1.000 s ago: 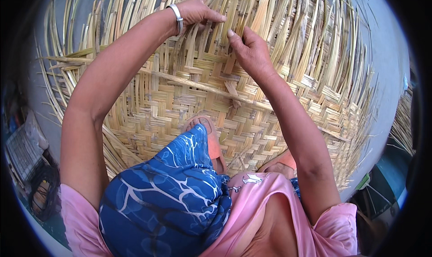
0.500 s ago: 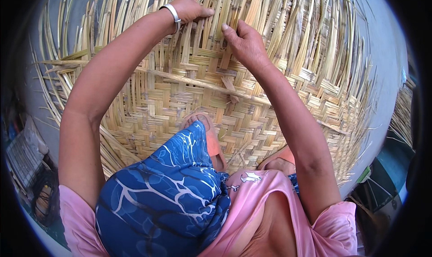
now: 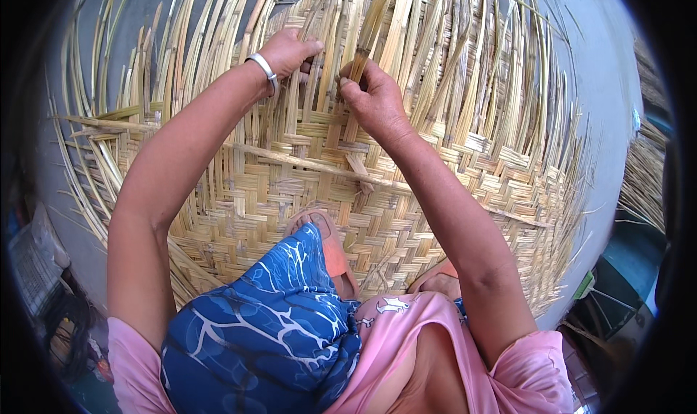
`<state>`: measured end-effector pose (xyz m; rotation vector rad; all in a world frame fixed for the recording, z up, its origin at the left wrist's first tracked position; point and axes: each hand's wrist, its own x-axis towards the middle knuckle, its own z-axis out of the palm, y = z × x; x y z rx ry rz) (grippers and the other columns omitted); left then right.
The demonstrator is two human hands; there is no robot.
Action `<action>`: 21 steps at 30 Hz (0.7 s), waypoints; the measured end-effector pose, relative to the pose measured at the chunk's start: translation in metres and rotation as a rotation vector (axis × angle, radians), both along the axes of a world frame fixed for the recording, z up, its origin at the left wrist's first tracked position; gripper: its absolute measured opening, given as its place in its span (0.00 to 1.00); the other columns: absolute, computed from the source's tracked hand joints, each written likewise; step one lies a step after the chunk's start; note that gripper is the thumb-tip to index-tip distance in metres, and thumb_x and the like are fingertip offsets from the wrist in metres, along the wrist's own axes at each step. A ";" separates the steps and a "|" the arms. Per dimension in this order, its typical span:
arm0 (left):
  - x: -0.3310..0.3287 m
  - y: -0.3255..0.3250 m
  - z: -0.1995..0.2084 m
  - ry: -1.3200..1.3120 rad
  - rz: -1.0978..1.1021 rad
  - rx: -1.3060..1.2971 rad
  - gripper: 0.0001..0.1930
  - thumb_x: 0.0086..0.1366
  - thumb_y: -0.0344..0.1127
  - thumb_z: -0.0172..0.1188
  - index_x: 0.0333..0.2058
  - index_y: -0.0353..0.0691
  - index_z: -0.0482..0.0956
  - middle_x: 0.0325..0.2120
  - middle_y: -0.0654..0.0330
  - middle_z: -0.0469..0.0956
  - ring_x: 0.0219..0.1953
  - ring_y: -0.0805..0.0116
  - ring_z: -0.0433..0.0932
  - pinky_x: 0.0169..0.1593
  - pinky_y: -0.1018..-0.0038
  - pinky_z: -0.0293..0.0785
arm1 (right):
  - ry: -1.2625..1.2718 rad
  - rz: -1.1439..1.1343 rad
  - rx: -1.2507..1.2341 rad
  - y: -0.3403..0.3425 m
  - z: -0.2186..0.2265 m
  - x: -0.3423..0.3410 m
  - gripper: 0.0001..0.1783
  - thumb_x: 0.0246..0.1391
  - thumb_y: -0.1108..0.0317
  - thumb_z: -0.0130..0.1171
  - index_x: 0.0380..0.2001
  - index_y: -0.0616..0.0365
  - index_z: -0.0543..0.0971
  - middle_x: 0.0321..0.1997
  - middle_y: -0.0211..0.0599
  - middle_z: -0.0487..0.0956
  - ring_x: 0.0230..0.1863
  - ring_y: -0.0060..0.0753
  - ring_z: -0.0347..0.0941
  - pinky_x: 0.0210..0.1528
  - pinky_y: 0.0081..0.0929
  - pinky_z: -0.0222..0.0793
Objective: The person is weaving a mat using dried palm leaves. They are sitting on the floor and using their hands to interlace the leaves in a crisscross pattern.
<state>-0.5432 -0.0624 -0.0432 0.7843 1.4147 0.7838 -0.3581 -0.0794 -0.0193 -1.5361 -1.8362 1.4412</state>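
A large woven mat (image 3: 276,196) of flat, pale yellow split-reed strips lies under my feet, its unwoven ends fanning away at the far side. My left hand (image 3: 285,53), with a silver bangle at the wrist, is closed around some of these upright strips (image 3: 312,98), thumb pointing right; its fingertips are partly hidden. Just to its right, my right hand (image 3: 377,103) pinches a darker brownish reed strip (image 3: 370,28) between thumb and fingers. That strip rises from the weave and its upper part seems to arch over to the right.
A long thin reed (image 3: 290,157) lies crosswise over the mat, with a short broken piece (image 3: 361,173) beside it. My sandalled feet (image 3: 335,258) stand on the weave. Grey floor (image 3: 610,116) surrounds it; a reed bundle (image 3: 642,174) lies at right, and cluttered items (image 3: 43,261) at left.
Both hands have come nearer to me and slightly left. The brownish strip in my right hand has been raised and now bends over. The view has shifted a little.
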 end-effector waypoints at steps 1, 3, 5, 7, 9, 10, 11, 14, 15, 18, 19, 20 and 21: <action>0.001 0.000 -0.003 0.062 0.030 0.030 0.11 0.59 0.38 0.59 0.36 0.41 0.68 0.25 0.65 0.73 0.22 0.78 0.71 0.20 0.80 0.71 | 0.050 -0.019 0.026 0.000 -0.002 -0.003 0.11 0.50 0.70 0.53 0.37 0.62 0.73 0.31 0.41 0.77 0.35 0.32 0.74 0.43 0.29 0.70; 0.002 0.000 -0.010 0.118 0.021 0.060 0.11 0.60 0.38 0.56 0.38 0.40 0.68 0.25 0.63 0.75 0.22 0.76 0.74 0.20 0.81 0.69 | 0.148 -0.065 0.007 0.005 -0.010 -0.009 0.11 0.47 0.70 0.54 0.35 0.63 0.72 0.30 0.47 0.78 0.34 0.39 0.76 0.41 0.31 0.70; 0.005 -0.004 -0.002 0.073 0.034 0.044 0.11 0.61 0.38 0.54 0.39 0.40 0.69 0.25 0.63 0.76 0.21 0.76 0.74 0.20 0.82 0.69 | 0.193 -0.116 -0.035 0.013 -0.005 -0.017 0.13 0.48 0.69 0.55 0.36 0.64 0.71 0.30 0.48 0.78 0.33 0.38 0.76 0.40 0.31 0.71; 0.007 -0.009 0.014 -0.001 0.016 0.027 0.11 0.62 0.38 0.53 0.40 0.40 0.70 0.26 0.64 0.76 0.21 0.77 0.73 0.21 0.82 0.69 | 0.186 -0.149 -0.034 0.022 -0.005 -0.021 0.14 0.48 0.67 0.57 0.36 0.65 0.71 0.30 0.49 0.78 0.31 0.39 0.76 0.38 0.31 0.72; 0.006 -0.009 0.016 -0.053 0.015 0.043 0.11 0.62 0.37 0.53 0.41 0.40 0.70 0.27 0.65 0.76 0.22 0.78 0.72 0.21 0.82 0.69 | 0.121 -0.158 0.014 0.037 -0.014 -0.026 0.17 0.47 0.64 0.60 0.35 0.65 0.71 0.29 0.50 0.78 0.30 0.40 0.77 0.36 0.32 0.72; 0.004 -0.009 0.011 -0.088 0.013 0.055 0.10 0.62 0.37 0.53 0.41 0.41 0.70 0.28 0.65 0.76 0.23 0.79 0.72 0.21 0.82 0.69 | 0.087 -0.163 0.035 0.044 -0.017 -0.027 0.18 0.46 0.62 0.61 0.35 0.66 0.71 0.29 0.50 0.78 0.29 0.41 0.77 0.35 0.32 0.73; 0.003 -0.009 0.009 -0.124 0.010 0.067 0.10 0.62 0.37 0.53 0.41 0.41 0.70 0.28 0.65 0.76 0.23 0.79 0.72 0.21 0.82 0.69 | 0.092 -0.177 0.068 0.051 -0.020 -0.028 0.20 0.45 0.60 0.63 0.35 0.66 0.73 0.29 0.50 0.79 0.30 0.42 0.78 0.35 0.32 0.72; 0.001 -0.013 0.008 -0.197 0.056 0.104 0.09 0.62 0.36 0.54 0.40 0.42 0.70 0.29 0.65 0.76 0.25 0.79 0.72 0.22 0.81 0.71 | -0.021 -0.136 0.001 0.060 -0.013 -0.034 0.22 0.43 0.59 0.65 0.34 0.67 0.74 0.29 0.51 0.79 0.30 0.42 0.78 0.34 0.32 0.72; 0.001 -0.014 0.010 -0.191 0.058 0.082 0.09 0.62 0.36 0.54 0.40 0.42 0.70 0.29 0.65 0.76 0.25 0.79 0.73 0.23 0.80 0.72 | -0.024 -0.135 -0.028 0.059 -0.009 -0.034 0.20 0.44 0.60 0.65 0.34 0.66 0.75 0.27 0.47 0.79 0.30 0.39 0.78 0.33 0.31 0.72; 0.002 -0.014 0.015 -0.212 0.060 0.027 0.10 0.62 0.36 0.54 0.40 0.42 0.69 0.29 0.65 0.76 0.26 0.78 0.74 0.26 0.77 0.76 | 0.061 -0.149 -0.193 0.061 0.004 -0.030 0.16 0.46 0.64 0.63 0.34 0.65 0.75 0.26 0.42 0.79 0.28 0.34 0.78 0.31 0.29 0.73; 0.001 -0.015 0.014 -0.244 0.061 0.016 0.10 0.62 0.37 0.54 0.40 0.42 0.69 0.29 0.65 0.76 0.27 0.78 0.74 0.27 0.76 0.77 | 0.084 -0.146 -0.244 0.059 0.012 -0.030 0.12 0.48 0.68 0.61 0.34 0.64 0.75 0.26 0.38 0.79 0.28 0.31 0.78 0.30 0.26 0.74; 0.000 -0.015 0.012 -0.275 0.062 0.005 0.10 0.62 0.37 0.54 0.40 0.42 0.68 0.29 0.64 0.75 0.27 0.77 0.74 0.28 0.75 0.78 | 0.099 -0.143 -0.242 0.058 0.016 -0.031 0.11 0.48 0.69 0.60 0.34 0.64 0.75 0.26 0.38 0.79 0.27 0.31 0.78 0.30 0.26 0.74; -0.003 -0.012 0.011 -0.253 0.012 0.004 0.11 0.62 0.37 0.54 0.41 0.41 0.68 0.29 0.64 0.75 0.27 0.77 0.75 0.29 0.74 0.79 | 0.115 -0.143 -0.237 0.057 0.018 -0.030 0.11 0.48 0.70 0.59 0.34 0.65 0.75 0.26 0.39 0.79 0.27 0.31 0.78 0.29 0.25 0.74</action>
